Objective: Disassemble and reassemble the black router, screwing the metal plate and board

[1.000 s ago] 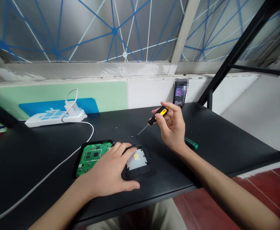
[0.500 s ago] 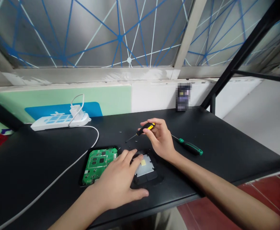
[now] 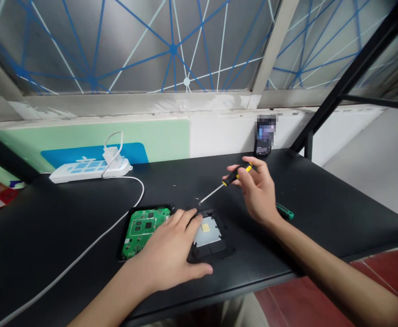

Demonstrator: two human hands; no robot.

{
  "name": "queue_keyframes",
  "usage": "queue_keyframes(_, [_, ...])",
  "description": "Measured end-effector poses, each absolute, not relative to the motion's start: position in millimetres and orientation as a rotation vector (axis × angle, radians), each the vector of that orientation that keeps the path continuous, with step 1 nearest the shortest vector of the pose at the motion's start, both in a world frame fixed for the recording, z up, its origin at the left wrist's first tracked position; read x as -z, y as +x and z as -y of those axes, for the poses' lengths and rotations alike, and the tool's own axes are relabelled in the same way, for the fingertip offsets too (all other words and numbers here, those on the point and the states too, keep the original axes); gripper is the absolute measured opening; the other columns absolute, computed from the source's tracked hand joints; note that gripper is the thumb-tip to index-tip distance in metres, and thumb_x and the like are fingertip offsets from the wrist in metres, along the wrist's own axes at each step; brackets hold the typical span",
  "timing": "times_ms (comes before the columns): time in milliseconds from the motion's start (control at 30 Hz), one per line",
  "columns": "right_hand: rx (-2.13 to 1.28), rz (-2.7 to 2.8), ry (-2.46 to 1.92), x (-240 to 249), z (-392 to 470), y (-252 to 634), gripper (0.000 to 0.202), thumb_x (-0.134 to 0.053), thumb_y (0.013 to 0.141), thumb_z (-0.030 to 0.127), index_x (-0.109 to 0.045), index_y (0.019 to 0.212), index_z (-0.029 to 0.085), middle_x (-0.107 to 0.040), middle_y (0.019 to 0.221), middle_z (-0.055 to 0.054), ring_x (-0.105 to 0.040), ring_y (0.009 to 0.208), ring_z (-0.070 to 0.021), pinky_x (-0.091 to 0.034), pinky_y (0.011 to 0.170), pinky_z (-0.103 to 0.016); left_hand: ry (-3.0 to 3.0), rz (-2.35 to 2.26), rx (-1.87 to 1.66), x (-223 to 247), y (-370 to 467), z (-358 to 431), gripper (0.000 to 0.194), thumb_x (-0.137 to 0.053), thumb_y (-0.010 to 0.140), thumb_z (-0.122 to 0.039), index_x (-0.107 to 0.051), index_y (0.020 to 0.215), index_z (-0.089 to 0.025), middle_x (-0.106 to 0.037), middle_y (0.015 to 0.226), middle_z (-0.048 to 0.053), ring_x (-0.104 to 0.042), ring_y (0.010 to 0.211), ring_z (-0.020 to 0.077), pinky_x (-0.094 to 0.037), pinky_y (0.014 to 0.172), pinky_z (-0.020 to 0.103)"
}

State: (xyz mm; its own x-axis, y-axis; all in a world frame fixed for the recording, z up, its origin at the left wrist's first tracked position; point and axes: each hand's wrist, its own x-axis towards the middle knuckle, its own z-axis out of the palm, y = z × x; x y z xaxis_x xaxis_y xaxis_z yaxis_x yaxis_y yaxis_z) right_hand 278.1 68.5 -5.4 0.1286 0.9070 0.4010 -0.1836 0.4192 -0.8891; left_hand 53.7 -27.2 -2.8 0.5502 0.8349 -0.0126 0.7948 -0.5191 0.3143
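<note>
My left hand (image 3: 167, 252) lies flat on an opened black device (image 3: 210, 250), partly covering its green circuit board (image 3: 143, 227). A grey plate with a small yellow square (image 3: 207, 232) shows just past my fingertips. My right hand (image 3: 258, 190) hovers above the table behind the device, gripping a black-and-yellow screwdriver (image 3: 228, 180). Its thin tip points down-left toward the device's far edge.
A green-handled screwdriver (image 3: 285, 211) lies behind my right wrist. A white power strip (image 3: 89, 169) with a plugged charger sits at the back left; its white cable (image 3: 93, 236) crosses the black table (image 3: 49, 218). A phone (image 3: 264, 141) leans on the back wall. Tiny screws dot the table.
My right hand lowered the screwdriver close to the device, then lifted it back up and to the right. My left hand stayed pressed on the device.
</note>
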Motion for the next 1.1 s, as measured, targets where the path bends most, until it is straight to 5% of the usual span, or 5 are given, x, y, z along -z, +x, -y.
queue_keyframes(233, [-1.235, 0.982, -1.029, 22.2, -49.8, 312.2, 0.033, -0.076, 0.078, 0.034, -0.056, 0.103, 0.024, -0.076, 0.085, 0.0, -0.075, 0.07, -0.0157, -0.054, 0.061, -0.024, 2.512, -1.339, -0.245, 4.7, 47.8, 24.2, 0.095, -0.073, 0.078, -0.062, -0.039, 0.152, -0.015, -0.045, 0.155, 0.018, -0.042, 0.141, 0.0389, -0.038, 0.115, 0.057])
queue_keyframes(1100, [-1.251, 1.043, -1.068, 25.5, -43.4, 316.0, 0.029, -0.071, 0.079, 0.033, -0.055, 0.101, 0.025, -0.075, 0.085, 0.001, -0.075, 0.073, -0.0182, -0.057, 0.067, -0.032, 2.531, -1.31, -0.266, 3.5, 47.2, 23.8, 0.087, -0.07, 0.08, -0.061, -0.041, 0.15, -0.018, -0.046, 0.154, 0.017, -0.042, 0.141, 0.0392, -0.037, 0.115, 0.057])
